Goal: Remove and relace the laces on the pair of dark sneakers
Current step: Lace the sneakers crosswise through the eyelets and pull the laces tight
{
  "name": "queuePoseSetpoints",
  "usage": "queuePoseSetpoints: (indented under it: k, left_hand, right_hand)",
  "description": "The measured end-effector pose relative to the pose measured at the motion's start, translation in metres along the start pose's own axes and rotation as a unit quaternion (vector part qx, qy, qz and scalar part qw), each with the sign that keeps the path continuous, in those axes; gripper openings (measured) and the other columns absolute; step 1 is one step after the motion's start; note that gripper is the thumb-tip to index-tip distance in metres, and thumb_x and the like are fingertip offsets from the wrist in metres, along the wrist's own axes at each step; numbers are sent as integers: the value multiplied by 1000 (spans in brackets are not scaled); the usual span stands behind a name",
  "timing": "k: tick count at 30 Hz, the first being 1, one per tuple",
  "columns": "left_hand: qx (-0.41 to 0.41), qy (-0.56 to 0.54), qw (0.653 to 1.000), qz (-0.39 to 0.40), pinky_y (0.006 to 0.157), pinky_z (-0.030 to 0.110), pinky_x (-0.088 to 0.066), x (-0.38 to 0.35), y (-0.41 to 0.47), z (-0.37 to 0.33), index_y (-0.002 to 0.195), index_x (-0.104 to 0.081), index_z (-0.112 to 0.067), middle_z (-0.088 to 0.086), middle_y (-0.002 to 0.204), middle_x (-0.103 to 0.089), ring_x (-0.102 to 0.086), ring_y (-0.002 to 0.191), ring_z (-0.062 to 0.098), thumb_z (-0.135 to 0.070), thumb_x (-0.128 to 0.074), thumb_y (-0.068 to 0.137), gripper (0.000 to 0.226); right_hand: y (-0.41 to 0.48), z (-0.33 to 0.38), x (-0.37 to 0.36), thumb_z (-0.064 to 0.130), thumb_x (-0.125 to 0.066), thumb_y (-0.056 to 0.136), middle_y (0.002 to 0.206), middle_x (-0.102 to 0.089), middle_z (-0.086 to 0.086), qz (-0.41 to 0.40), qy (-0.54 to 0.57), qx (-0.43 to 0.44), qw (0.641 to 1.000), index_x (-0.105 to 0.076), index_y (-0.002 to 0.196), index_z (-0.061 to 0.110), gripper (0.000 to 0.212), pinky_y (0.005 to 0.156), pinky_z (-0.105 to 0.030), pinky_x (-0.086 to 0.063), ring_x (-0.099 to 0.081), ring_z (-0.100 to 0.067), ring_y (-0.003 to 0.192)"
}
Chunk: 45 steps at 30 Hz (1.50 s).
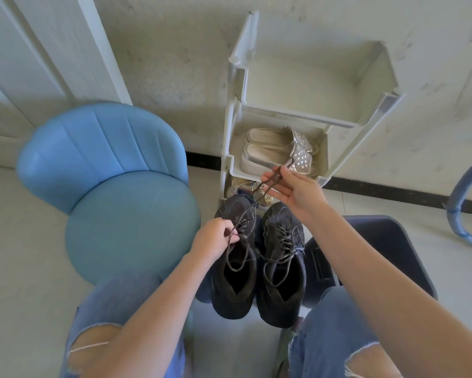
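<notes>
Dark lace [262, 184] pinched in right hand [294, 192] fingertips, left hand [215, 241] fingers curled round its loop, apparently threaded into shoe [237, 296] below them

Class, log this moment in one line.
left hand: pinches dark woven shoelace; right hand: holds its end; dark fabric sneaker beside left hand: lace loose; other sneaker: laced

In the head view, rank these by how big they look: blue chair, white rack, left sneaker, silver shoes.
1. Blue chair and white rack: they look about alike, so I won't rank them.
2. Left sneaker, though it sits nearer the camera.
3. Silver shoes, farther off.
</notes>
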<state>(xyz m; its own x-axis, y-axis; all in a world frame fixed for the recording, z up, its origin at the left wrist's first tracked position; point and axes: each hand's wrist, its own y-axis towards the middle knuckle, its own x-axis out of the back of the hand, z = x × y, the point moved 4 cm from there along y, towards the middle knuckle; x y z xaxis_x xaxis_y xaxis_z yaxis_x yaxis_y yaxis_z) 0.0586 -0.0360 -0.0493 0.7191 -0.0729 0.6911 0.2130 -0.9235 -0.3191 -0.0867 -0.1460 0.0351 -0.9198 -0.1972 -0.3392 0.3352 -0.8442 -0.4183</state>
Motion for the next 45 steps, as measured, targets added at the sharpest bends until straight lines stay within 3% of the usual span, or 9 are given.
queuePoseSetpoints:
  k: [4,8,12,19,29,31,34,38,45]
  left_hand:
    - [146,-179,972,-34,66,26,-39,-5,-5,7,85,-62,-9,4,82,-61,-54,75,17,-18,-53,94,16]
    - [349,-580,729,-98,55,21,-43,-23,-12,20,71,-50,-13,1,53,-55,-50,57,13,-13,-41,95,26]
    - [356,-684,618,-155,58,20,-42,-20,-9,18,62,-42,-16,-7,34,-36,-46,55,10,-18,-51,92,32]
    - [331,-649,670,-143,62,20,-47,-18,-4,12,103,-65,-15,-1,72,-52,-52,62,7,-17,-57,94,12]
    - [307,-739,544,-253,43,19,-39,-2,-1,23,69,-42,-17,-5,38,-53,-44,34,7,-16,-35,97,29]
    - [277,-725,578,-253,35,14,-32,6,2,21,68,-40,-18,-5,44,-57,-42,31,4,-18,-39,97,29]
    - [274,-565,756,-184,30,12,-24,1,5,19,83,-54,-17,-4,67,-63,-40,33,-1,-14,-54,92,9]
    - [278,-395,874,-56,34,13,-27,-22,7,26,75,-61,-20,-1,59,-49,-42,35,1,-5,-66,84,19]
    - [262,-194,945,22,53,26,-42,-21,14,28,76,-62,-9,8,67,-62,-60,65,22,-43,-74,75,36]
  right_hand:
    - [7,-25,32,9,-53,97,86,-66,-16,-130,-94,-49,986,-60,100,-2,13,58,-30,-60,-68,-22,69]
    - [6,-47,54,8,-48,99,71,-59,-10,-180,-139,-63,972,-57,101,2,11,36,-18,-45,-59,-10,40]
    - [12,-57,49,13,-55,95,56,-46,-1,-139,-286,-74,945,-63,92,5,12,34,-16,-28,-35,-9,37]
    - [8,-100,11,40,-75,80,46,-35,2,121,-574,-92,805,-45,55,11,48,47,-19,-31,-31,-9,38]
    - [9,-94,8,21,-72,83,48,-45,8,173,-540,-93,818,-59,70,13,20,41,-15,-34,-39,-6,40]
    - [7,-99,4,21,-70,83,52,-46,5,186,-555,-103,804,-56,71,14,20,41,-15,-34,-41,-7,42]
    - [8,-102,6,20,-67,84,54,-45,1,180,-555,-122,803,-55,70,14,19,42,-17,-34,-39,-13,46]
    - [9,-101,6,22,-69,80,65,-51,5,157,-577,-90,797,-58,83,14,14,51,-17,-36,-45,-8,54]
    - [7,-107,5,26,-71,79,74,-51,6,166,-600,-68,779,-52,89,16,24,55,-20,-35,-46,-7,63]
